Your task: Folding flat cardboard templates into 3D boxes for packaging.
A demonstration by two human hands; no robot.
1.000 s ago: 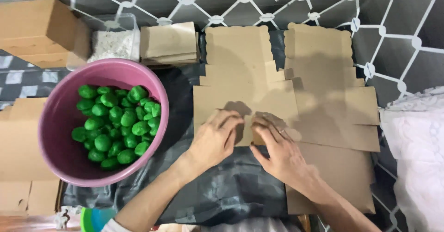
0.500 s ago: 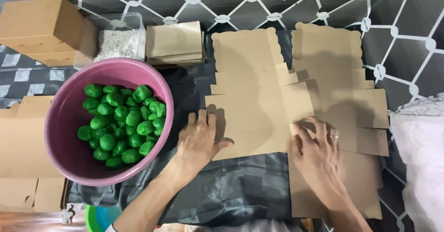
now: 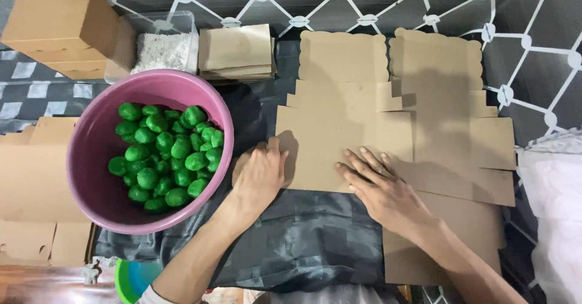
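— Two flat cardboard box blanks fill most of what we see: the one we are handling [image 3: 339,140] lies at the centre on the dark plastic sheet [image 3: 303,237], and a second blank [image 3: 448,122] spreads out at three o'clock, partly under the first, probably so each can be slid off in turn.

— And the pink basin [image 3: 100,189]?

— At nine o'clock, holding green balls [image 3: 167,155], close to our left hand [image 3: 260,177], which suits easy reach, we judge. That hand lies open, palm down, fingers curled over the blank's left edge at its lower corner. Our right hand [image 3: 382,189] is open too, fingers spread flat on the blank's lower part, pressing it to the sheet.

— What else do we have?

— A closed cardboard box [image 3: 60,31] at eleven o'clock, a clear tub of white crumbs [image 3: 160,49] beside it, then a small stack of folded cards [image 3: 236,52] at twelve.

— What can't we make out?

— The left thumb is under the palm or the card; we cannot tell which. More flat cardboard [image 3: 36,183] runs off the left border, a green and blue rim [image 3: 130,280] is cut off at seven o'clock, and white cloth [image 3: 555,219] leaves the frame at four.
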